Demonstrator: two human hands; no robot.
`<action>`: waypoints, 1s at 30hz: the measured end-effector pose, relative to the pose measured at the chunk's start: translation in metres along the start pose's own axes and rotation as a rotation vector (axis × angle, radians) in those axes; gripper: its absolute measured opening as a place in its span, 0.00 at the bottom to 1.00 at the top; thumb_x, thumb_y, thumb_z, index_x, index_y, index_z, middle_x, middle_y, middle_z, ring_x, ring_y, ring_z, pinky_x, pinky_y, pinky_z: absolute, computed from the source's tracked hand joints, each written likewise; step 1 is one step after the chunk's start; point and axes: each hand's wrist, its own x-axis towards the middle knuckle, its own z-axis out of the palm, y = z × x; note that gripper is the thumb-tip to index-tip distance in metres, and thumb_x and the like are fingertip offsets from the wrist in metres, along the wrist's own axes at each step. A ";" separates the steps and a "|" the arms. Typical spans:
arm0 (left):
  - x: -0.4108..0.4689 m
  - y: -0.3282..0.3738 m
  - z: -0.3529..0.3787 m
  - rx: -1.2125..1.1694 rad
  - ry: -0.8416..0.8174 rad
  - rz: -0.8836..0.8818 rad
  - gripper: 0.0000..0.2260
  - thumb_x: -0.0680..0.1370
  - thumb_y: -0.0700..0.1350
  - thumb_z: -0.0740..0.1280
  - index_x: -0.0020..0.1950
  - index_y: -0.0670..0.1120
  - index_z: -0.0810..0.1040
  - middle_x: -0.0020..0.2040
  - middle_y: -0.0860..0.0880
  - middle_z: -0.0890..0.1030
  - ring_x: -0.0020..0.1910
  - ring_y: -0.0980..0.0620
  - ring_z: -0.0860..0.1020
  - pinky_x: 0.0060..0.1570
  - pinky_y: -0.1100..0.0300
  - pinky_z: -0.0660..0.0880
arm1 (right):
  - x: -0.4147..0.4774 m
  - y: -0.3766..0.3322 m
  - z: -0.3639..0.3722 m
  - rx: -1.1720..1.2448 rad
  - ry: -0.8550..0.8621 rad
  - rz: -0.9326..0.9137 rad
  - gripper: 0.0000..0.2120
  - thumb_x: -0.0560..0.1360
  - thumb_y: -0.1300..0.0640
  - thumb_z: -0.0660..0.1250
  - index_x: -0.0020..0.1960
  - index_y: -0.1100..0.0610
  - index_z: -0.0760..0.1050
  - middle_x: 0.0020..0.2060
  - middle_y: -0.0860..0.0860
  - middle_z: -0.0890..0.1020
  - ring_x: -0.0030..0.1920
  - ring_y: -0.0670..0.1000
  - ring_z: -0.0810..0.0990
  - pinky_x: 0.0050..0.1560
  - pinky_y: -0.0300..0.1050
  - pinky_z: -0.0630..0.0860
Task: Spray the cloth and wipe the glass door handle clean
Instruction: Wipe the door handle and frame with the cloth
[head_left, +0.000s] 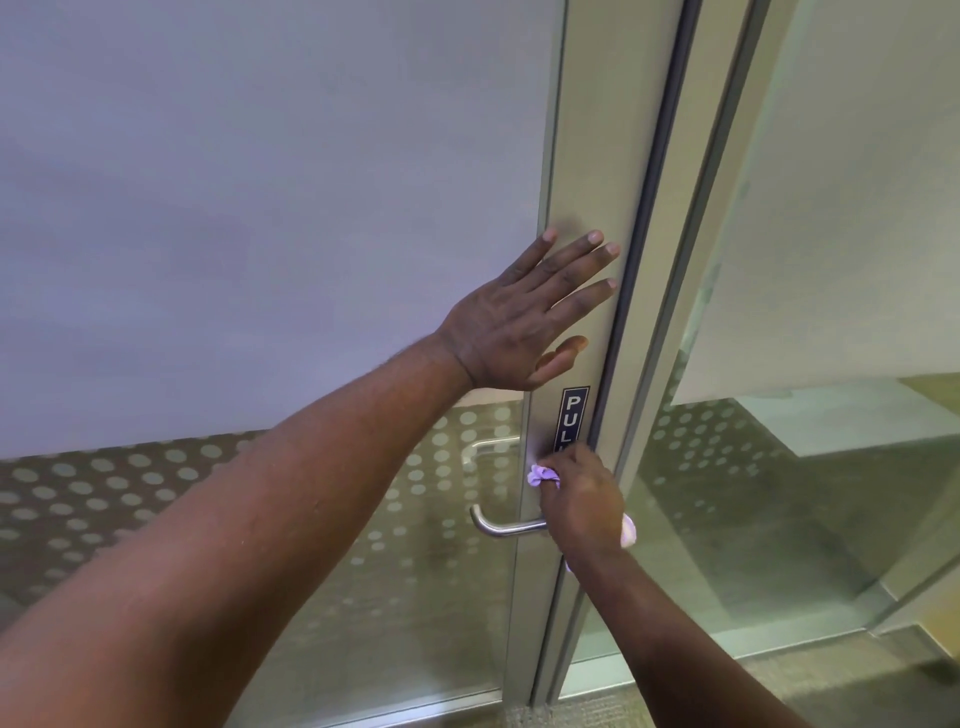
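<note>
So we're in the wiping step, no spray bottle in sight. Right hand is bunching a crumpled lilac cloth in a closed grip, pressing it on the frame at about 12 o'clock from the curved brushed-steel lever handle. Further up, left hand is lying open and flat, bracing the pale metal door frame. Next I'd guess the cloth needs dropping onto the lever itself.

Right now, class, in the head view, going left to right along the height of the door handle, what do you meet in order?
Dotted glass → handle → right hand gripping the cloth → side glass panel.
</note>
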 end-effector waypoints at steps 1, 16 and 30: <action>0.000 0.000 0.000 0.003 -0.001 0.000 0.25 0.82 0.50 0.63 0.76 0.40 0.71 0.79 0.37 0.65 0.80 0.38 0.62 0.80 0.40 0.53 | 0.000 0.002 0.003 -0.047 -0.007 -0.052 0.10 0.65 0.67 0.75 0.42 0.55 0.84 0.40 0.51 0.81 0.39 0.58 0.81 0.38 0.51 0.78; 0.002 0.001 0.001 0.016 -0.011 -0.002 0.26 0.82 0.51 0.62 0.77 0.39 0.70 0.79 0.36 0.65 0.80 0.38 0.62 0.80 0.41 0.49 | 0.015 0.005 -0.005 -0.028 0.024 -0.152 0.07 0.66 0.61 0.67 0.37 0.55 0.84 0.35 0.51 0.80 0.34 0.58 0.80 0.34 0.47 0.76; 0.001 0.000 0.001 0.015 0.003 -0.009 0.27 0.82 0.51 0.63 0.77 0.39 0.69 0.79 0.37 0.65 0.80 0.38 0.62 0.80 0.41 0.51 | 0.016 -0.001 0.002 -0.082 0.059 -0.226 0.06 0.66 0.59 0.69 0.37 0.50 0.84 0.35 0.47 0.79 0.39 0.54 0.77 0.42 0.49 0.64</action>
